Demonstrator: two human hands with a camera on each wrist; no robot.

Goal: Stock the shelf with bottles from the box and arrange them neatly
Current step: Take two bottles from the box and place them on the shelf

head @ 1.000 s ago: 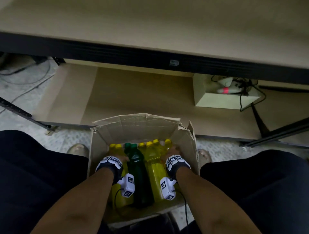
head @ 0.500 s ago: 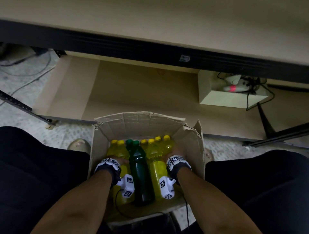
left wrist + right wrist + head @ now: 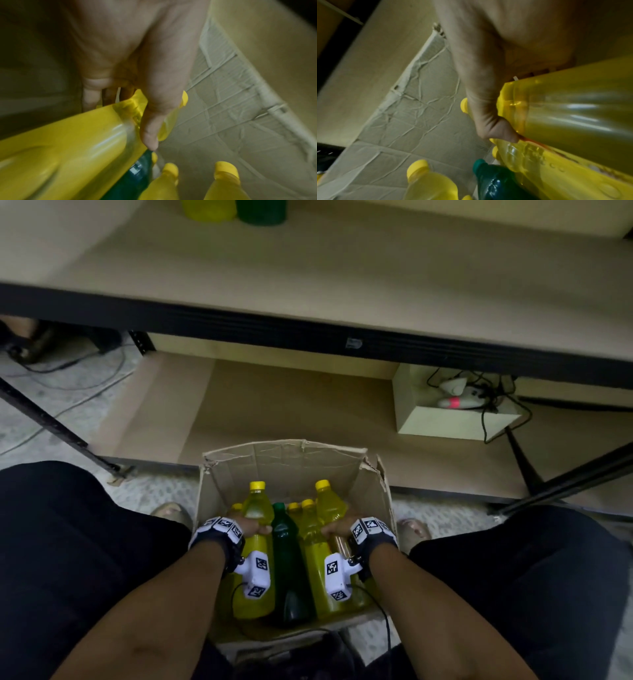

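Observation:
An open cardboard box [image 3: 291,463] stands on the floor between my knees, holding several yellow bottles and a dark green bottle [image 3: 286,546]. My left hand [image 3: 251,527] grips a yellow bottle [image 3: 257,508] round its upper body; it stands higher than the others. My right hand [image 3: 337,527] grips another yellow bottle [image 3: 329,503], also raised. In the left wrist view my thumb [image 3: 152,129] lies across the yellow bottle [image 3: 72,142]. In the right wrist view my thumb [image 3: 488,119] wraps the yellow bottle [image 3: 573,108]. The shelf board [image 3: 342,268] lies above and ahead.
A yellow bottle base [image 3: 209,208] and a green one [image 3: 262,212] stand at the shelf's far edge. The lower shelf [image 3: 274,405] carries a pale box [image 3: 452,419] with cables. Black frame struts [image 3: 51,422] slant at left and right. My legs flank the box.
Both hands have lifted their yellow bottles upward, so the two caps now stand above the rest. The head view has tilted up, showing more of the shelf.

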